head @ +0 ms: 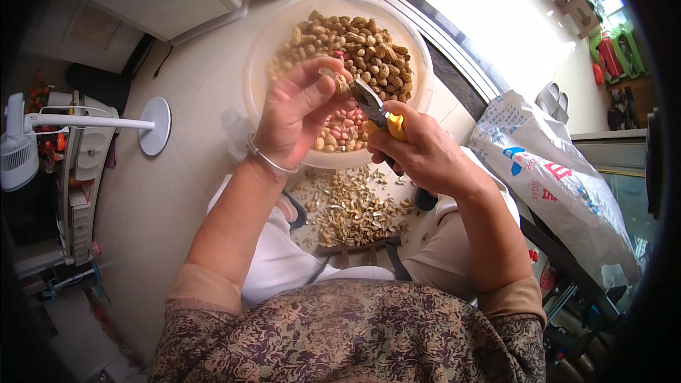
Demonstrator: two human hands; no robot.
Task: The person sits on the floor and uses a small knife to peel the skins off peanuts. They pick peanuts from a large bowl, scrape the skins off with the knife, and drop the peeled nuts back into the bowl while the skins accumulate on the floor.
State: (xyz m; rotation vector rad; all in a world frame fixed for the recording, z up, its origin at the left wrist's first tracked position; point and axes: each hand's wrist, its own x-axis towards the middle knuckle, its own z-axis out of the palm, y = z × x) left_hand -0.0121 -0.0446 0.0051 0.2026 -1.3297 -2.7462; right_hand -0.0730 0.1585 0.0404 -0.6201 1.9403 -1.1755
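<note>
Between its thumb and fingers, my left hand [298, 111] pinches a peanut in its shell [340, 84]. My right hand [425, 143] grips a pair of pliers [393, 125] with yellow and black handles. The metal jaws are at the right end of the peanut; whether they are clamped on it I cannot tell. Both hands are over a wide translucent plastic basin [254, 101]. Unshelled peanuts [380, 58] are heaped at its far side. Pinkish shelled kernels [343, 122] lie nearer to me, partly hidden by my hands.
Broken peanut shells [362, 213] are scattered on the tiled floor between my feet. To the right slumps a white woven plastic sack [548, 165] bearing print. At left stands a white fan [96, 121] with a round base. Grey slippers [553, 101] lie beyond the sliding-door track [415, 18].
</note>
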